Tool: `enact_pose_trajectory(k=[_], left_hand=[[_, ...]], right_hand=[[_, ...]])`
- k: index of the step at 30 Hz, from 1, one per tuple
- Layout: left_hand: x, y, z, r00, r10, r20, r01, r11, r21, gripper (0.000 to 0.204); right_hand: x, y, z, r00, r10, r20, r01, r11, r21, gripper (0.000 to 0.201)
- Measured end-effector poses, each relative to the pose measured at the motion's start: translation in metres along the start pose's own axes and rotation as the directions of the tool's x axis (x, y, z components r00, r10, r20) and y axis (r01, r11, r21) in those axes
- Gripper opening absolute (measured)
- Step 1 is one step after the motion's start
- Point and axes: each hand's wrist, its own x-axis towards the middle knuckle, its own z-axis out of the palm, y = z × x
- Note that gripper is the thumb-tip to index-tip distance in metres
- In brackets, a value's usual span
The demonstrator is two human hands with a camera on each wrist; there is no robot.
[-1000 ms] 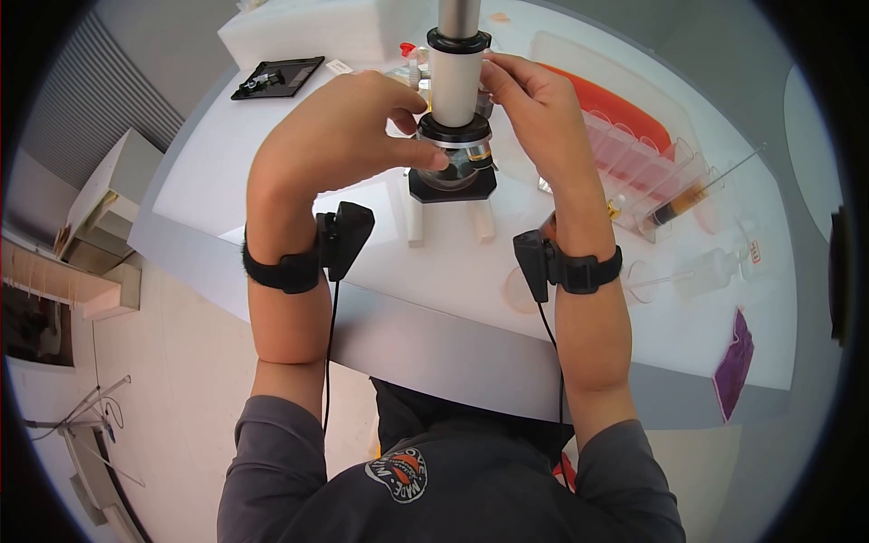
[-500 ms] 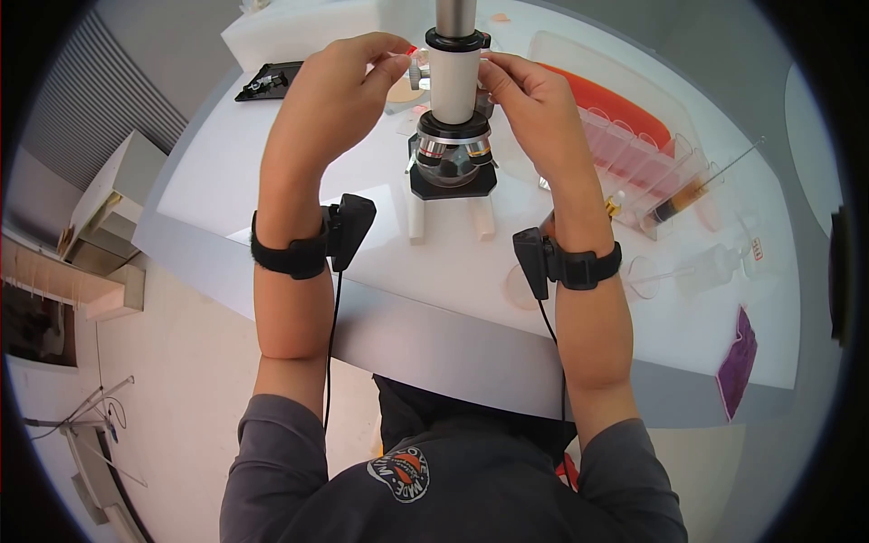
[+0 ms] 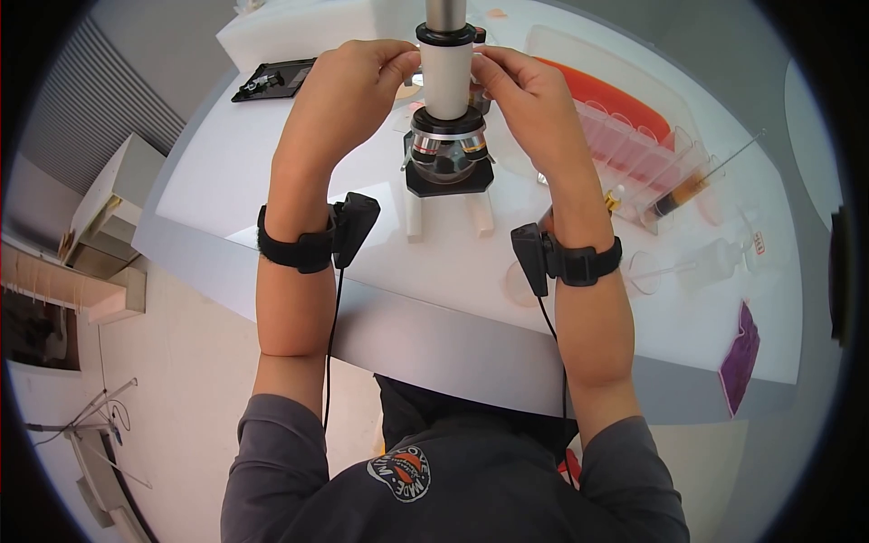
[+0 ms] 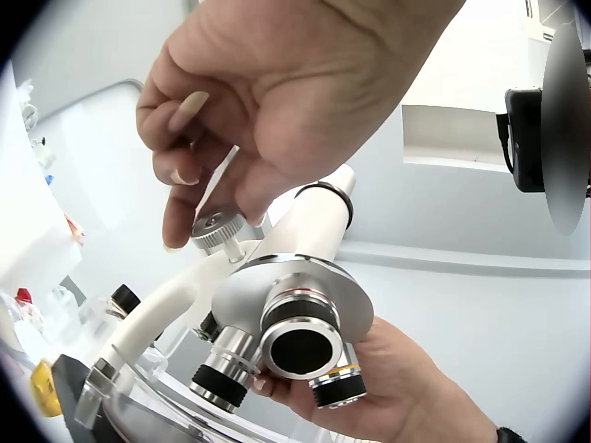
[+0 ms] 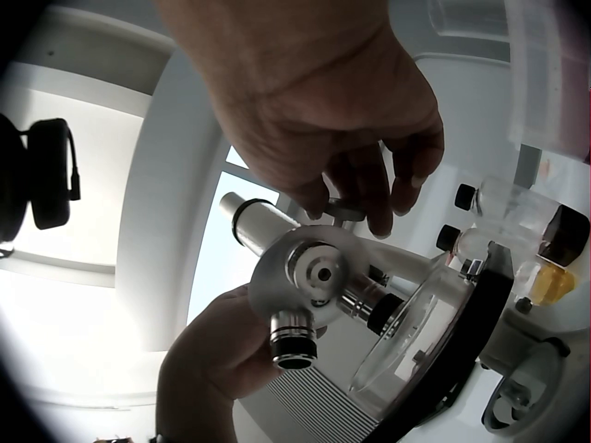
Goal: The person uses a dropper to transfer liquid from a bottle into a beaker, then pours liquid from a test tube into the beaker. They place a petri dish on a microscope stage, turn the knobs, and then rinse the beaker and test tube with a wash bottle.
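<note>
Top centre, our left hand point(image 3: 337, 104) and right hand point(image 3: 536, 104) pinch knobs point(image 4: 218, 231) on the microscope point(image 3: 447, 83): probably heavy, rigid; we'd grip there, sparing likely fragile lenses point(image 4: 222, 363).

Both arms reach forward side by side, bare from the elbows down. The left forearm point(image 3: 294, 312) runs nearly straight ahead, and the left hand point(image 3: 348, 95) bends inward from the wrist point(image 3: 300, 195) – thumb point(image 4: 251, 196) and index finger point(image 4: 179, 214) set in a pinch, the other fingers curled toward the palm. The right forearm point(image 3: 593, 330) leans slightly inward; the right hand point(image 3: 534, 101) also pinches, its outer fingers point(image 5: 406, 189) loosely bent. The hands face each other – near, but apart.
</note>
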Motion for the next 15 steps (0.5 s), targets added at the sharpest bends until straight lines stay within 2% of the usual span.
enact_pose_trajectory(k=[15], left_hand=[[-0.0017,0.0031,-0.0022,0.999,0.053,0.011,-0.053,0.999,0.004,0.026]], right_hand=[[-0.0003,0.0005,-0.0002,1.000,0.002,0.009,-0.001,1.000,-0.026,0.033]])
